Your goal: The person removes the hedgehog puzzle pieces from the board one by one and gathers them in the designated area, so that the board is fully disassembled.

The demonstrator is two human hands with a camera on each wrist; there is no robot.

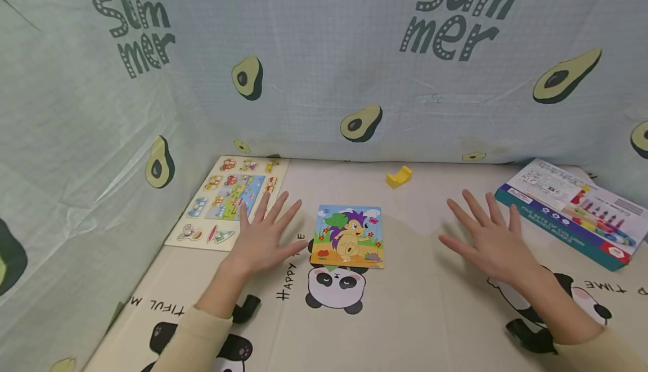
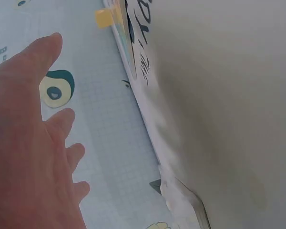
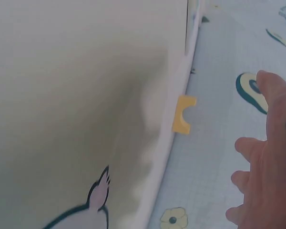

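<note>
A square hedgehog puzzle (image 1: pixel 349 237) lies flat on the table, between both hands. To its left my left hand (image 1: pixel 260 245) is held palm down with fingers spread, nearest the puzzle and a cream picture board (image 1: pixel 199 214); nothing is in it. My right hand (image 1: pixel 493 248), its fingers also spread, hovers over the cloth left of a teal-edged beaded-toy box (image 1: pixel 569 214) and holds nothing. Farther back stands a small yellow block with a curved notch (image 1: pixel 400 177), which also shows in the right wrist view (image 3: pixel 182 114).
A panda-print cloth (image 1: pixel 415 304) covers the table. An avocado-print sheet (image 1: pixel 304 40) rises at the back and along the left side. Two dark curved objects (image 1: pixel 531 336) (image 1: pixel 246 309) appear near the forearms; I cannot tell whether they are wrist-camera parts.
</note>
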